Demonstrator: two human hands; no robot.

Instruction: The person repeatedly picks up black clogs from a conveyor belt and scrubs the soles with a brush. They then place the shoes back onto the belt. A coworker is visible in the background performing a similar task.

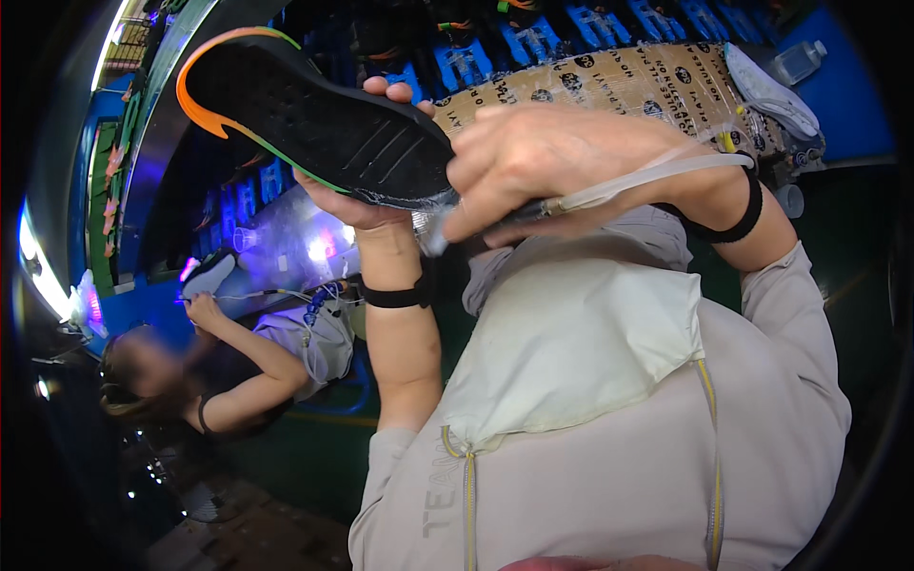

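My left hand point(347, 205) holds up a shoe sole point(314, 119), its fingers showing along the far edge and its palm under the near one. The sole is black inside with raised bars, and its rim runs from orange at one end to green. My right hand point(533, 157) is closed round a slim brush point(436, 236) that looks whitish and blurred by motion. The brush tip lies at the near end of the sole, by a wet, pale patch. A clear tube point(647, 176) runs from the brush back to a black band point(738, 214) on my right forearm.
Brown printed paper point(590, 86) covers the bench ahead. On its right lie a white shoe part point(776, 100) and a clear bottle point(800, 62). Blue holders point(528, 40) stand in a row behind. At left a co-worker point(238, 352) handles a white sole point(208, 274).
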